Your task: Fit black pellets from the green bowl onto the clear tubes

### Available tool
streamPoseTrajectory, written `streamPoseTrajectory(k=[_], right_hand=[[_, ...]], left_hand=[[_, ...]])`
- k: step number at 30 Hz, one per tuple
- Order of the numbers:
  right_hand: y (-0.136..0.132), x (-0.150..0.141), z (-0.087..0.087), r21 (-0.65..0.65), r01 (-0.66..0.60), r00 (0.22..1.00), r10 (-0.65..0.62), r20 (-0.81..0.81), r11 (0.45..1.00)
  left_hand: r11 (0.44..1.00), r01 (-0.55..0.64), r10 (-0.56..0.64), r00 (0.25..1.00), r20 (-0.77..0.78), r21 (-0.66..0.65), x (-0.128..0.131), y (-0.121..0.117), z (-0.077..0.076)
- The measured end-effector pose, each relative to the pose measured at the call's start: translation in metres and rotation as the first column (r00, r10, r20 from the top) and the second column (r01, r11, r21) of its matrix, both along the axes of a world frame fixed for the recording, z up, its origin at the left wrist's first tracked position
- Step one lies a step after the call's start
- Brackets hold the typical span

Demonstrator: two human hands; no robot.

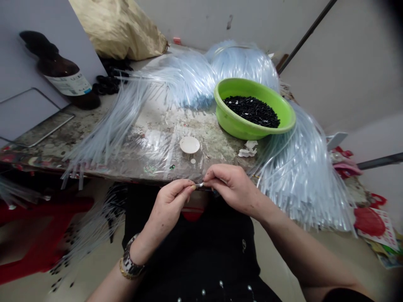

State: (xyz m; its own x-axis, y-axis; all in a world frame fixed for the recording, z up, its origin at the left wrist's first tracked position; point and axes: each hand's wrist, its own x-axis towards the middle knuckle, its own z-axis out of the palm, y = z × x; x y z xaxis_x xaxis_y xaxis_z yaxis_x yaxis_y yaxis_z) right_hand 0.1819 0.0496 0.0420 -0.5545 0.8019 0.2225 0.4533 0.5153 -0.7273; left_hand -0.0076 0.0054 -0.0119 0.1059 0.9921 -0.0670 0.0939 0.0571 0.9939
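Above my lap, at the front edge of the table, my left hand (171,200) and my right hand (231,184) meet with their fingertips close together. Each is closed in a pinch on a small thin piece (199,185), greyish with a white end toward the right fingers. Most of this piece is hidden, and its exact kind is too small to make out. Just beyond the fingers lie a shallow white dish (189,145) and a tiny white disc (193,161). Torn white scraps (248,149) rest beyond my right hand.
A green basin (252,131) holds many small black pieces (252,110). Bundles of clear plastic tubes (302,167) hang over the table's right edge; more tubes (110,126) lie left. A brown bottle (67,75) stands at the left back. Below it is a red stool (40,247).
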Motion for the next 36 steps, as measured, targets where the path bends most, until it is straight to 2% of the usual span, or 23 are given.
streamPoseTrajectory(k=[5,8,20,27,32,36], right_hand=[[-0.006,-0.001,0.001,0.152,0.018,0.997,-0.028,0.066,0.988],[-0.007,-0.001,0.001,0.191,0.026,0.994,-0.045,0.096,0.981],[-0.012,0.0,-0.001,0.186,0.001,0.987,-0.031,0.157,0.983],[-0.01,0.005,-0.003,0.113,-0.052,0.99,0.036,0.138,0.992],[-0.016,0.003,-0.01,0.11,-0.033,0.993,0.02,0.117,0.993],[-0.02,0.001,-0.017,0.118,0.075,0.997,-0.078,0.019,0.99]], left_hand=[[0.999,0.023,-0.021,0.998,-0.062,0.028,0.0,0.0,0.003],[0.999,0.035,-0.034,0.997,-0.065,0.024,0.0,0.0,0.003],[0.985,0.067,-0.042,0.987,-0.158,0.157,0.002,0.0,0.001],[0.967,0.08,-0.02,0.97,-0.241,0.243,0.002,0.001,0.003],[0.975,0.073,-0.024,0.973,-0.229,0.209,0.001,0.002,0.006],[0.994,0.075,-0.063,0.986,-0.153,0.074,0.003,0.002,0.008]])
